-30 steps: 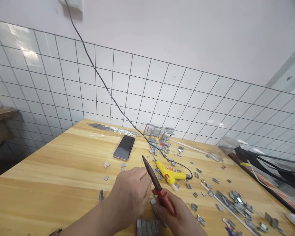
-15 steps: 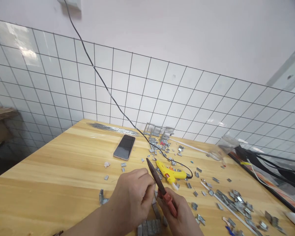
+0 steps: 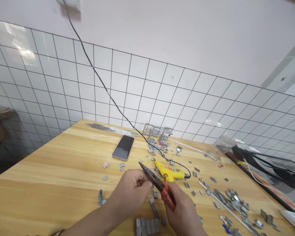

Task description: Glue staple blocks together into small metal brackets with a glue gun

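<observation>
My right hand [image 3: 183, 209] is wrapped round the red handles of a pair of long-nose pliers [image 3: 157, 182], whose dark jaws point up and to the left. Close against those jaws, my left hand [image 3: 131, 191] has thumb and fingers pinched together; what lies between them is too small to make out. Below the hands, a row of grey metal blocks [image 3: 147, 226] sits at the table's front, with a few loose ones [image 3: 153, 207] just behind. An angled metal piece [image 3: 100, 197] stands left of my left forearm.
A yellow glue gun [image 3: 168, 172] lies beyond the pliers, its black cable running up the wall. Behind are a phone [image 3: 123, 147], thin metal rods [image 3: 110, 129] and small metal frames [image 3: 154, 131]. Metal scraps [image 3: 233, 200] and a white strip [image 3: 227, 208] cover the right side.
The pliers have turned, showing their jaws from the flatter side and with the tip lower. My right hand has shifted slightly right, uncovering more grey blocks; my left fingers now meet the jaws.
</observation>
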`<state>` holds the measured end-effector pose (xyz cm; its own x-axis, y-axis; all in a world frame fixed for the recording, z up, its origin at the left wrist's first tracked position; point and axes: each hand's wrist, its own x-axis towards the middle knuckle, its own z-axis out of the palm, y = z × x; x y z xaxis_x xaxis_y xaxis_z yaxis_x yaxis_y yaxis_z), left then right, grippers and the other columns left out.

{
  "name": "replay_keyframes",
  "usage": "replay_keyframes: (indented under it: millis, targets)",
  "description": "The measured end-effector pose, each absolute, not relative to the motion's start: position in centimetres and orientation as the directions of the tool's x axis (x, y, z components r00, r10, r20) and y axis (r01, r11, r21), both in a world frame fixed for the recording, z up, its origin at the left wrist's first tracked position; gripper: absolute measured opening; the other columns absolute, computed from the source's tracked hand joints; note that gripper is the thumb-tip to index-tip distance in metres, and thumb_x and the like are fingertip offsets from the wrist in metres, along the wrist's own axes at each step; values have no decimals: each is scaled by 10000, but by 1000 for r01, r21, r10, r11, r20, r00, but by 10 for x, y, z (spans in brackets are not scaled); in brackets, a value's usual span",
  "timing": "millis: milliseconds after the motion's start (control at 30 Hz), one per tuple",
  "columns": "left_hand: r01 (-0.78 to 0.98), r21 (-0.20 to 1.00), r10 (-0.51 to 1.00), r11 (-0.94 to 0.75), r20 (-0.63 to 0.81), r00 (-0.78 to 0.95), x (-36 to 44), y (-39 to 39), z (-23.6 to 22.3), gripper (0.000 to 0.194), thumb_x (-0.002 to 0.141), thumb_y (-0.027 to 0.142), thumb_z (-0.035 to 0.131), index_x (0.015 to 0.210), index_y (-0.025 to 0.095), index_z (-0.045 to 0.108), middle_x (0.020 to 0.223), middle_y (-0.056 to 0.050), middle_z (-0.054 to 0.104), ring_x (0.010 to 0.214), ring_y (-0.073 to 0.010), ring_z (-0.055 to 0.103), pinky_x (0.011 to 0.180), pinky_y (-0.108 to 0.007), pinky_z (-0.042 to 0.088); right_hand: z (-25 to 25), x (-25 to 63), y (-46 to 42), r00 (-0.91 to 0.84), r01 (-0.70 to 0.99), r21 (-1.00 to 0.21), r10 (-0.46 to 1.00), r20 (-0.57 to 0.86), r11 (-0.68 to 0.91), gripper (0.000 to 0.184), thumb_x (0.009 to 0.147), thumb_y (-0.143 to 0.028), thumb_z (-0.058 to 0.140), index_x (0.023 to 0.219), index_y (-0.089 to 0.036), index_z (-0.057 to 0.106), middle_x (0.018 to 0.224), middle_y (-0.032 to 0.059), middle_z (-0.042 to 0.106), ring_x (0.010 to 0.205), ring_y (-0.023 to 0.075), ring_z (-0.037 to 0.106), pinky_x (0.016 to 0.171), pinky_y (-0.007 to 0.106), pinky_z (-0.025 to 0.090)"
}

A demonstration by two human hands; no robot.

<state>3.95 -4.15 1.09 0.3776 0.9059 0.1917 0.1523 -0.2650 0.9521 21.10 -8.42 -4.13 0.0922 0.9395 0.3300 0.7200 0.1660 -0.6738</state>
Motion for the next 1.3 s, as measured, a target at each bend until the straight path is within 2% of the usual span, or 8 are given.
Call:
replay_keyframes:
  millis: [100, 267, 500, 633, 767, 933, 1167, 1300]
  targets:
    - [135, 983, 901, -122, 52, 431, 37, -40, 15, 194, 748, 276, 517, 584, 172, 532, 469, 64, 368, 463, -103, 340, 439, -213, 255, -45, 209, -85, 30, 578, -808, 987, 159, 113, 244, 807, -418, 547, 668, -228, 483, 593, -30, 450, 537, 142, 397, 509, 250, 331]
    - [126, 983, 868, -134, 55, 494, 27, -39, 24, 180, 704, 316, 556, 628, 154, 567, 574, 32, 444, 559, -119, 371, 511, -237, 269, -45, 206, -90, -159, 370, -928, 982, -104, -38, 296, 770, -478, 554, 654, -216, 481, 542, -59, 363, 499, 113, 332, 468, 240, 269]
    - [85, 994, 850, 71, -105, 516, 43, -47, 18, 167, 649, 303, 536, 593, 151, 576, 501, 49, 406, 513, -103, 322, 501, -243, 232, -39, 211, -83, 117, 621, -780, 974, 195, 82, 199, 760, -384, 598, 668, -215, 543, 580, -16, 505, 550, 155, 414, 534, 268, 302]
    - [0, 991, 846, 136, -116, 521, 45, -49, 17, 205, 677, 333, 580, 607, 142, 598, 527, 37, 461, 529, -101, 357, 519, -234, 256, -40, 212, -78, 124, 560, -827, 980, 156, 61, 263, 811, -438, 555, 697, -203, 581, 551, -17, 509, 519, 156, 455, 505, 260, 347]
    - [-83, 984, 862, 159, -97, 497, 36, -42, 14, 329, 717, 462, 660, 739, 133, 652, 552, 48, 464, 546, -101, 374, 539, -225, 275, -31, 220, -81, 35, 173, -983, 998, -49, -54, 359, 828, -481, 587, 974, -155, 620, 578, -32, 516, 478, 120, 461, 451, 227, 329]
    - [-90, 984, 842, 152, -82, 533, 32, -38, 7, 404, 740, 535, 675, 788, 134, 686, 550, 55, 454, 560, -100, 388, 556, -223, 283, -23, 236, -86, -261, -208, -966, 961, -96, -153, 434, 759, -374, 704, 1122, -155, 609, 835, 65, 655, 699, 170, 593, 571, 262, 427]
    - [-78, 978, 867, 191, -131, 481, 29, -42, 21, 376, 682, 507, 734, 780, 145, 707, 615, 20, 582, 589, -115, 482, 586, -226, 365, -22, 257, -87, -294, -28, -985, 943, -154, -170, 421, 754, -384, 680, 1120, -192, 605, 881, 61, 648, 684, 171, 589, 535, 262, 421]
    - [-48, 982, 909, 182, -149, 389, 23, -40, 31, 347, 622, 445, 771, 825, 168, 719, 624, 10, 628, 611, -145, 557, 603, -243, 430, -14, 262, -83, -32, 488, -871, 996, -81, -55, 230, 771, -317, 600, 949, -174, 631, 772, 26, 621, 681, 181, 565, 613, 289, 433]
